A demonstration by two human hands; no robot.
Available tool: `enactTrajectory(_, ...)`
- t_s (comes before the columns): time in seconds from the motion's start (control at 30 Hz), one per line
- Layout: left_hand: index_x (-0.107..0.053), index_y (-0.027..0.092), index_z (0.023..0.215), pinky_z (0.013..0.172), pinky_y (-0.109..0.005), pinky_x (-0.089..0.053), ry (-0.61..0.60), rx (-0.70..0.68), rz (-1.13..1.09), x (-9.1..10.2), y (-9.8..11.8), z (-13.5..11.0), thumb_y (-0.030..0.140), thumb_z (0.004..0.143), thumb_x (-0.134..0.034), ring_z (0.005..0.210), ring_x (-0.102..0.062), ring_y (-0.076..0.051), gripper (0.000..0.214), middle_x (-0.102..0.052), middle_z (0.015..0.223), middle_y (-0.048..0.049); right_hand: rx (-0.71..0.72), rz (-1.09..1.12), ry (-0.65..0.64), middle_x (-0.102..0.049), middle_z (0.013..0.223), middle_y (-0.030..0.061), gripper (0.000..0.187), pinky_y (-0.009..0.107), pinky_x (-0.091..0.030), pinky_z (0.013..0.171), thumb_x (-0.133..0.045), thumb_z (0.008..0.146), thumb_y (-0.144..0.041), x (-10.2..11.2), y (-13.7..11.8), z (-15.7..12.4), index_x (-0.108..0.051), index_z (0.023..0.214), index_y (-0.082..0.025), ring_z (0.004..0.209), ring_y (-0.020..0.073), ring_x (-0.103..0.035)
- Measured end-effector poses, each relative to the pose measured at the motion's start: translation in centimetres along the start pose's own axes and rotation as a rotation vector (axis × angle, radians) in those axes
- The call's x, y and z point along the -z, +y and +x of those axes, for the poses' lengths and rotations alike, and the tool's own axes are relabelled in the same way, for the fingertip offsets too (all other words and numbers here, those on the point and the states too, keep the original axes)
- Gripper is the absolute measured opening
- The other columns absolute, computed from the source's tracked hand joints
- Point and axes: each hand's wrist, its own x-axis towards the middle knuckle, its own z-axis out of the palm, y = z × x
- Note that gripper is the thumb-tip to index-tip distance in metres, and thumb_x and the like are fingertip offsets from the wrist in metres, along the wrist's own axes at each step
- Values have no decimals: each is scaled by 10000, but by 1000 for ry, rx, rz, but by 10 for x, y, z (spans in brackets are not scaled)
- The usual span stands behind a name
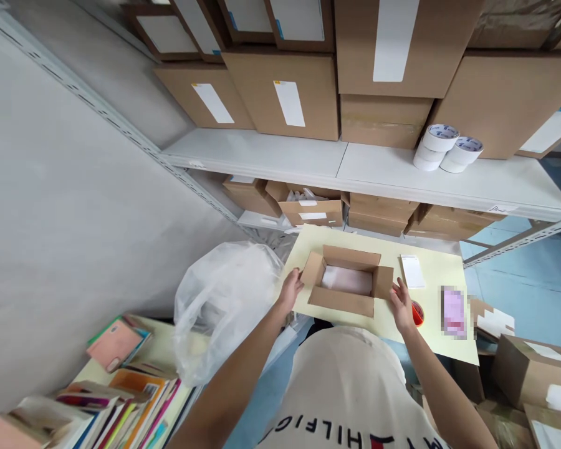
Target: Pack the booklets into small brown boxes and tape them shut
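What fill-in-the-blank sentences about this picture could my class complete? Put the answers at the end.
1. The flaps of the cardboard box between the left hand and the right hand are ____, not closed.
2. The red item on the table lies closer to the ____ hand.
3. The outer sides of the rolls on the shelf are ____ in colour.
4. The translucent plastic bag is on the person's ____ side.

Missing words: open; right; white; left.
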Motion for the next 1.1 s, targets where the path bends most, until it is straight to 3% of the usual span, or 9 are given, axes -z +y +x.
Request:
enactTrajectory(0.13,-629,205,1242,1027,-450,-468,-361,-113,-63,-2,-2,-5,725,772,-515,1233,-580,-301,711,-616,1325,-147,225,-312,-414,-391,1538,97,698,489,-403,1092,-507,793,-292,4,-19,10,-382,1477,-239,1402,274,-393)
enactTrajectory(0.27,-614,235,1285,1170,-465,-276,-667,-428,312,13,6,-6,594,371,-869,1403,-365,-368,1014,-451,1489,-138,369,-786,-708,-310,1581,45,776,519,-251,1174,-583,670,-158,6,-33,19,-464,1427,-275,1471,270,-251)
enactTrajectory(0.37,-605,250,1286,1177,-466,-262,-725,-506,435,21,5,-2,508,494,-853,1414,-355,-339,869,-453,1490,-126,408,-861,-750,-290,1588,41,713,504,-249,1177,-615,711,-183,10,-35,20,-489,1407,-266,1479,261,-225)
enactTrajectory(0.53,-686,241,1029,1081,-459,-426,-469,-359,253,2,-4,-1,373,800,-619,1219,-587,-265,272,-668,1239,-100,390,-679,-622,-477,1484,49,355,483,-360,1128,-462,917,-352,7,-20,17,-664,1190,-252,1423,247,-362)
enactTrajectory(0.63,-621,199,983,916,-429,-539,-234,-136,71,-19,-7,0,320,736,-674,979,-681,-240,281,-702,1041,-98,328,-558,-347,-522,1433,72,313,476,-394,1111,-455,917,-376,-4,-5,24,-705,1048,-241,1335,258,-481)
enactTrajectory(0.73,-553,192,972,796,-370,-565,-21,13,-48,-37,-7,2,253,635,-752,832,-670,-190,396,-657,979,-65,218,-389,-109,-364,1529,124,546,490,-415,1089,-596,813,-390,-16,2,42,-539,1327,-214,1381,292,-412)
enactTrajectory(0.83,-525,192,972,737,-335,-555,71,83,-136,-47,-7,4,211,592,-787,730,-635,-140,463,-609,921,-18,67,-133,-147,-271,1569,176,933,521,-431,1051,-680,737,-407,-21,-3,68,-214,1526,-229,1403,324,-370)
enactTrajectory(0.9,-518,192,990,707,-320,-550,74,99,-168,-51,-8,3,191,582,-799,690,-621,-123,495,-587,882,9,38,0,-232,-284,1569,172,1004,522,-420,1054,-699,720,-416,-22,-8,83,-142,1541,-262,1397,322,-381)
enactTrajectory(1.1,-517,197,1059,680,-306,-553,61,144,-176,-56,-20,-4,167,592,-810,661,-619,-113,553,-583,871,18,245,-255,-377,-320,1565,96,623,482,-385,1111,-618,768,-331,-23,-6,82,-487,1372,-253,1424,288,-344)
